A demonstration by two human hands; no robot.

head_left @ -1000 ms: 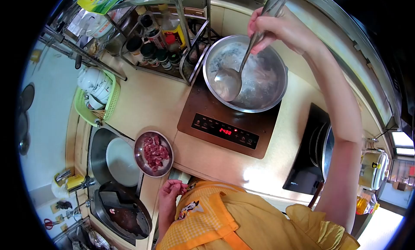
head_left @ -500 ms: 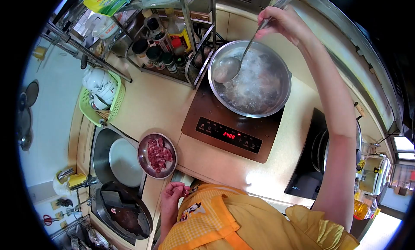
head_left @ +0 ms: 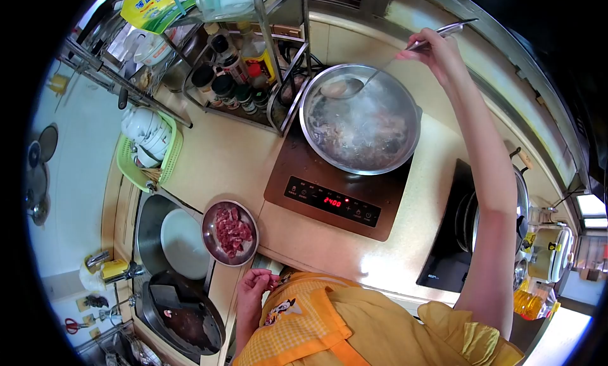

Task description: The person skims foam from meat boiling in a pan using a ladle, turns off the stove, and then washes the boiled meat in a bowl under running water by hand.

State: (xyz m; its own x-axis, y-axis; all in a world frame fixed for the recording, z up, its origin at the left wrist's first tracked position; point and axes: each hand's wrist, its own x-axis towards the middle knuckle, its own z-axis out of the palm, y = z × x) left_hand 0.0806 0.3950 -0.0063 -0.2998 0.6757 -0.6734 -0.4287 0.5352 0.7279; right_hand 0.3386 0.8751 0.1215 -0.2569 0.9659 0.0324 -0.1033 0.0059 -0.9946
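Observation:
My right hand (head_left: 430, 49) is closed round the handle of a metal ladle (head_left: 342, 88), whose bowl is at the upper left inside a steel pot (head_left: 360, 170). Cloudy, steaming liquid with pale pieces fills the pot, which sits on a brown induction cooker (head_left: 329, 208) reading 2400. My left hand (head_left: 256, 283) hangs by the apron at the counter's front edge, fingers curled together; whether they hold anything is too small to tell. Just above it stands a metal bowl (head_left: 207, 239) of raw red meat pieces (head_left: 232, 231).
A rack (head_left: 278, 122) with seasoning bottles stands left of the pot. Further left is a green basket (head_left: 174, 144) of white dishes, above a sink (head_left: 149, 220) with a white basin and a dark pan. A second black cooktop (head_left: 437, 268) is at the right.
My right hand has moved right and slightly down with the ladle, whose bowl went from the pot's lower left to its upper left. The left hand has stayed by the apron.

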